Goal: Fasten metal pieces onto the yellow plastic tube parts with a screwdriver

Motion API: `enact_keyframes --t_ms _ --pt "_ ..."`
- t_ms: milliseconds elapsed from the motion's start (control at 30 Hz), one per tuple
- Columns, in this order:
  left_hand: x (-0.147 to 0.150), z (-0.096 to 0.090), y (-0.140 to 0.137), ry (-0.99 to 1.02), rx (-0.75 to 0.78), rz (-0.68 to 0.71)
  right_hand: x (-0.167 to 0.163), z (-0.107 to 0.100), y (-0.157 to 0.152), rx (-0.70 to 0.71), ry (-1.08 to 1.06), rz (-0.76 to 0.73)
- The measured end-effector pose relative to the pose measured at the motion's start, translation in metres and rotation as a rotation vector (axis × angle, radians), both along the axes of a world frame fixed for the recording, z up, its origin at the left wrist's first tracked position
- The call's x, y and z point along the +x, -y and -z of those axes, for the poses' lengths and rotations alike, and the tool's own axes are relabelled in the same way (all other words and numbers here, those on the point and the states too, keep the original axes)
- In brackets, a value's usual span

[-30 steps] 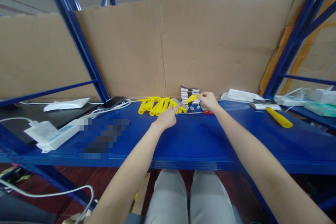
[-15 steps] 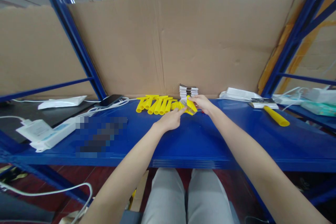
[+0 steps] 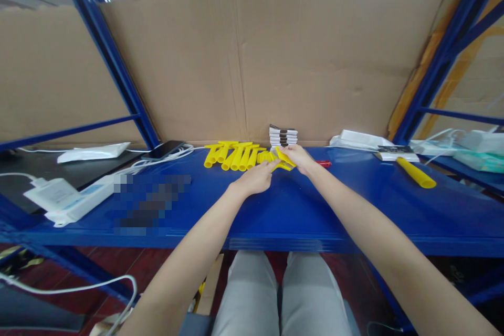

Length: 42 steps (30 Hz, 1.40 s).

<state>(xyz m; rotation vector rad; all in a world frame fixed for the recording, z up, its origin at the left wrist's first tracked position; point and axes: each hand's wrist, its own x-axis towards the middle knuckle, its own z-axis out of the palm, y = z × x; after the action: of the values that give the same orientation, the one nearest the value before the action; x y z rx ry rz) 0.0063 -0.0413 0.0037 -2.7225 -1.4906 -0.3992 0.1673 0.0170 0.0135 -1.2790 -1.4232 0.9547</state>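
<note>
My right hand (image 3: 301, 158) is closed around a yellow plastic piece (image 3: 285, 157) with a flat, wide part. My left hand (image 3: 256, 179) meets it from the other side, its thumb and index finger at the piece's lower left edge and the other fingers curled in. Fine details between the fingertips are too small to make out. Just left of the hands lie several yellow tubes with T-shaped ends (image 3: 238, 157), side by side. More small yellow parts (image 3: 264, 157) sit close to my left fingertips. Behind my hands stands a stack of white packs with dark bands (image 3: 283, 136).
A red slim object (image 3: 324, 164) lies right of my right hand. Farther right are a single yellow tube (image 3: 416, 173), a small black-and-white box (image 3: 397, 154) and a white packet (image 3: 360, 139). A power strip (image 3: 86, 199) and a phone (image 3: 167, 150) lie left. Cardboard (image 3: 315, 63) walls the back.
My right hand has shifted slightly left and its grip on the yellow piece has turned, tilting the piece flatter. The red object beside it has come into view. My left hand has barely moved.
</note>
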Motion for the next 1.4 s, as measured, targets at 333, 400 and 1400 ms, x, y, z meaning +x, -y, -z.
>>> enact_keyframes --t_ms 333,400,1400 --pt "0.002 -0.004 0.004 0.067 -0.015 -0.003 -0.007 0.005 -0.001 0.074 0.006 0.024" --pt "0.002 -0.005 0.005 0.071 -0.033 -0.021 -0.008 0.004 0.000 0.072 0.030 0.014" --pt "0.001 -0.001 -0.001 0.045 -0.013 0.037 -0.007 0.005 0.000 0.149 -0.036 -0.101"
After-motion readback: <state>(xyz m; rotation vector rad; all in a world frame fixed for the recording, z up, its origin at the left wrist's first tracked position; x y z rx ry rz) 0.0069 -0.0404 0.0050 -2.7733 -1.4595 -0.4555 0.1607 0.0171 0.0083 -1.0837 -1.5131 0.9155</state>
